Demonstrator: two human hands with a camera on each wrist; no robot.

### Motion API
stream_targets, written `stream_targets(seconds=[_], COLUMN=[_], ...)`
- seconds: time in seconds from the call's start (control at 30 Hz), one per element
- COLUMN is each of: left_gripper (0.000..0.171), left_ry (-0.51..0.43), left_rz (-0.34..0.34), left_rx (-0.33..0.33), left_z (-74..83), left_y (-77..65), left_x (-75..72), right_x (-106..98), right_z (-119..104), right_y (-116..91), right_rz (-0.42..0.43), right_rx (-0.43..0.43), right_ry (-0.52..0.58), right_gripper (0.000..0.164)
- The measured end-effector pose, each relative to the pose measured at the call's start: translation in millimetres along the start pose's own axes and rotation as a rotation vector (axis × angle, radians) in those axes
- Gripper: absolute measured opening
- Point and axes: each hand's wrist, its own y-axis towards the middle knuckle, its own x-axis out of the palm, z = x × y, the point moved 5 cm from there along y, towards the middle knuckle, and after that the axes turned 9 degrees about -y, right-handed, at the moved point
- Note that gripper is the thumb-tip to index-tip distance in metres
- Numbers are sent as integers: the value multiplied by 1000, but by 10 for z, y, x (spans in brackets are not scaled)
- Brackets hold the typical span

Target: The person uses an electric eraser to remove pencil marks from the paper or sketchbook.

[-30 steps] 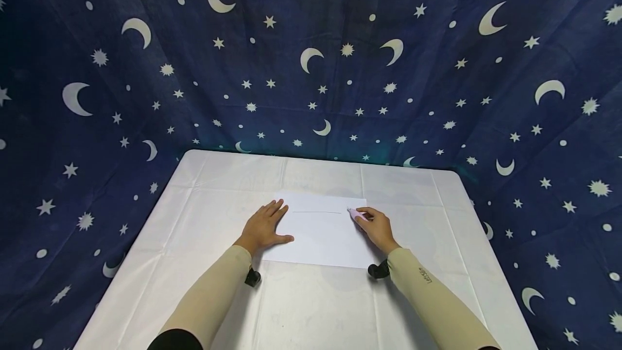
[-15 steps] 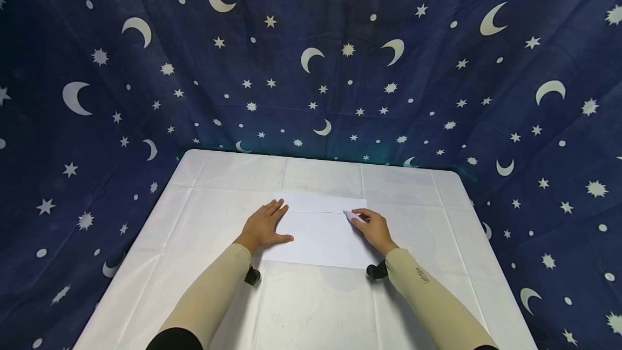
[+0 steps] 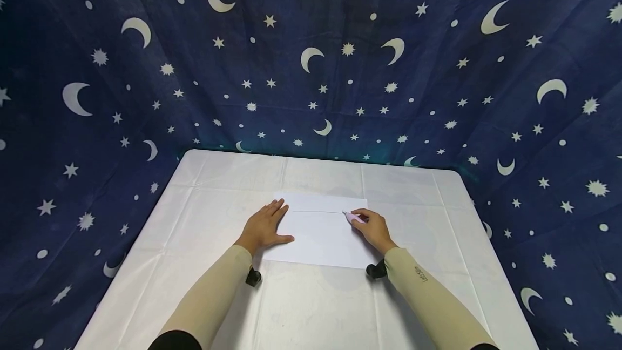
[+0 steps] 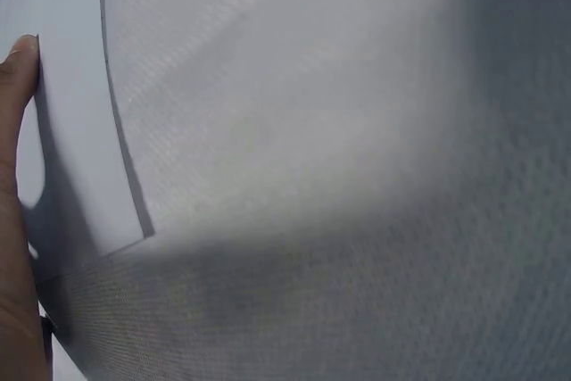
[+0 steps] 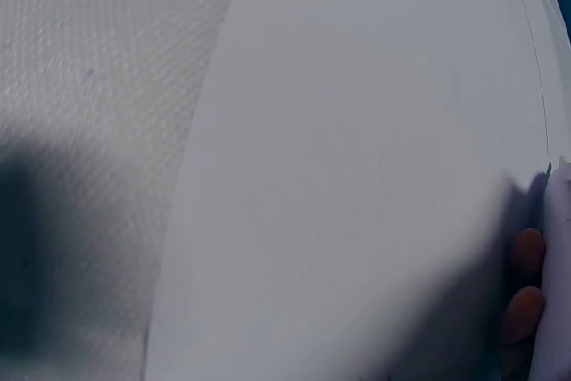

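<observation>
A white sheet of paper (image 3: 320, 236) lies on the white-covered table, with a thin dark line (image 3: 316, 211) running across its upper part. Whether the line is drawn or cut, I cannot tell. My left hand (image 3: 264, 226) rests with spread fingers on the paper's left side; its thumb shows in the left wrist view. Between thumb and fingers, my right hand (image 3: 376, 228) pinches a pale purple pen-like tool (image 3: 354, 217). Its tip meets the right end of the line. In the right wrist view the tool (image 5: 558, 247) is partly cut off by the frame edge.
The white tablecloth (image 3: 311, 307) has fold creases. A dark blue curtain (image 3: 282, 58) with moons and stars stands behind the table and at both sides. A black wrist camera (image 3: 376, 270) sits under the right wrist, another black camera (image 3: 253, 277) under the left.
My right hand has moved slightly left, bringing the tool's tip from right of the line to its right end. The left hand and paper stay in place.
</observation>
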Motion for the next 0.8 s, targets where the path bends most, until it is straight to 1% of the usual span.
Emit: stream_targets(seconds=[0.17,0.4,0.57,0.8], left_gripper=[102,102,102,103], left_ry=[-8,-9,4,-3], left_rz=[0,-34,-30,-16], left_rx=[-7,-35,-24,-14], left_z=[14,-3,-32,-44], left_y=[-13,-7,14,26], left_x=[-7,10,39,38], right_x=[2,-5,-11,-17], right_z=[1,-15,-35,-55], right_y=[-8,-10,-4,17], right_rz=[-7,-13,-15,-20], right_rx=[-3,-7,-10,-9], right_ry=[1,-11,-26,-46], right_gripper=[25,24,22,20])
